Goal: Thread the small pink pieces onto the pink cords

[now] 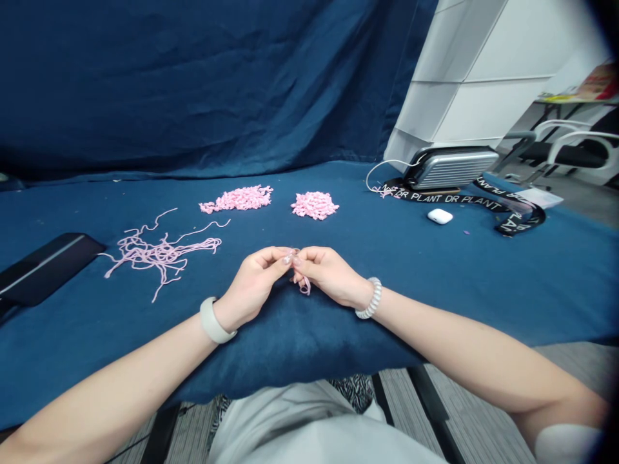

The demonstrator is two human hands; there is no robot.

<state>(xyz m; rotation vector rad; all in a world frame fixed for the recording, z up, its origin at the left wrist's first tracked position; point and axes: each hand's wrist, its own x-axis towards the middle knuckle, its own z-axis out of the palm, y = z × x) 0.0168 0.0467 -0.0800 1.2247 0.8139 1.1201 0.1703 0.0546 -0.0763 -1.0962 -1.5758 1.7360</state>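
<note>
My left hand (261, 277) and my right hand (329, 274) meet above the front part of the blue-covered table, fingertips touching. Both are closed in a pinch on a pink cord (305, 287), whose small loop hangs below the fingers. The part between the fingertips is mostly hidden. To the left lies a loose tangle of pink cords (159, 252). Beyond my hands sit two heaps of small pink knotted pieces, a longer heap (242, 198) on the left and a rounder heap (314, 205) on the right.
A dark flat device (51, 267) stands at the left edge. At the right are a white earbud case (440, 216), a black lettered strap (435, 198) and a silver ribbed case (454, 167) with a white cable. A blue curtain (193, 84) hangs behind the table.
</note>
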